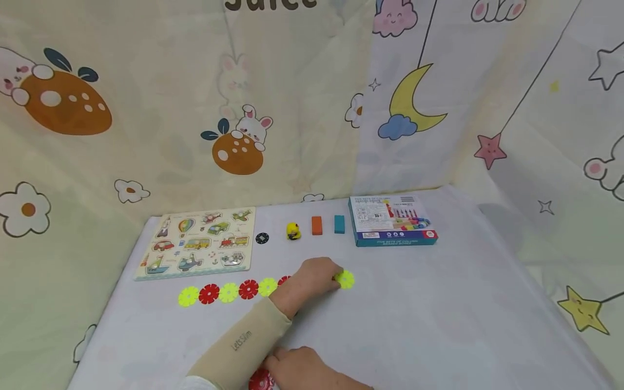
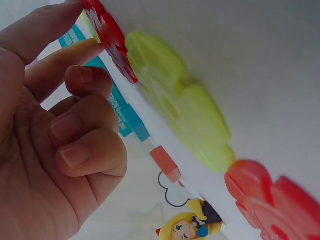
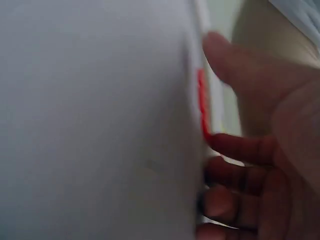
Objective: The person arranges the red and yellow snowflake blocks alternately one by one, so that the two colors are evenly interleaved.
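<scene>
A row of flower-shaped plastic discs crosses the table, yellow-green [image 1: 188, 296] and red [image 1: 209, 293] in turn. At its right end my left hand [image 1: 314, 276] pinches a yellow-green disc [image 1: 347, 279] between thumb and index finger, other fingers curled. Beside those fingertips lies a red disc [image 2: 112, 42], then another yellow-green disc [image 2: 175, 102], in the left wrist view. My right hand [image 1: 304, 369] is low in the head view, by a red disc [image 1: 261, 380] near the table's front. In the right wrist view its index finger touches that disc's edge; the thumb stands a little apart.
At the back left lies a wooden vehicle puzzle board [image 1: 197, 244]. Right of it come a black chip [image 1: 262, 238], a small yellow figure [image 1: 293, 231], an orange block [image 1: 317, 226], a teal block [image 1: 339, 224] and a toy box [image 1: 392, 221]. A printed curtain [image 1: 302, 146] hangs behind.
</scene>
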Action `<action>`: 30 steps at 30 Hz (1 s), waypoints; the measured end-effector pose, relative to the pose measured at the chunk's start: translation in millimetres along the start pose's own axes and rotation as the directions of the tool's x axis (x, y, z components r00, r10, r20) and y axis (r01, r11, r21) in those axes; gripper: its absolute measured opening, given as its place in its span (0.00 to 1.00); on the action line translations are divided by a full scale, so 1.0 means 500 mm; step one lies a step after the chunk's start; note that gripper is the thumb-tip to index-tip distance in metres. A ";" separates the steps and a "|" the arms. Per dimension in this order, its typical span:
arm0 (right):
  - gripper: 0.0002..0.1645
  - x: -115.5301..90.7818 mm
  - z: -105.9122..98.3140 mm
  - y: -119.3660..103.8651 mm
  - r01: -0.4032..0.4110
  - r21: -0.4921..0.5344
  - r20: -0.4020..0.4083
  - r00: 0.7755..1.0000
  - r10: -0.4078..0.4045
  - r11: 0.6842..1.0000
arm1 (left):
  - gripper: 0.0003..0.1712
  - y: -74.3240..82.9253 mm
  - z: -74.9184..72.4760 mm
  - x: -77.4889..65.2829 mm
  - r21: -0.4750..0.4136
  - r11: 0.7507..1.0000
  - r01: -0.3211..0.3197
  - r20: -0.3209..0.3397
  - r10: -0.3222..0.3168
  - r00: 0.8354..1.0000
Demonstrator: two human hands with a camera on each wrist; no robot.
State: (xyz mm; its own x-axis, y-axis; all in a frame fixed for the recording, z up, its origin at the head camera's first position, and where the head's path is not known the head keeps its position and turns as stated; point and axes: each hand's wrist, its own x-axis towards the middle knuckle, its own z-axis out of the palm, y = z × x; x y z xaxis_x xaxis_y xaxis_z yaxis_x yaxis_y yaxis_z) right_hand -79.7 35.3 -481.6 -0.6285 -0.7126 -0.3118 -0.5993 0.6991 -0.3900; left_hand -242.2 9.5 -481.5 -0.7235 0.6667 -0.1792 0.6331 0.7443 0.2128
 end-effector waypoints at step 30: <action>0.26 -0.113 -0.145 0.338 -0.500 0.633 -0.225 0.612 0.759 0.591 | 0.19 0.002 0.004 -0.003 -0.006 0.999 0.031 -0.012 -0.031 0.999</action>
State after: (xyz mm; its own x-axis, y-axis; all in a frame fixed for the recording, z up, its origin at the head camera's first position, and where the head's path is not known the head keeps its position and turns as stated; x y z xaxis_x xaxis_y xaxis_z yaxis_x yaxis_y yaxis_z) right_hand -181.4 197.7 -467.2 -0.9504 0.1076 -0.2917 0.2742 0.7324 -0.6232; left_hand -240.0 9.3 -482.8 -0.7463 0.6425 -0.1738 0.6084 0.7644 0.2133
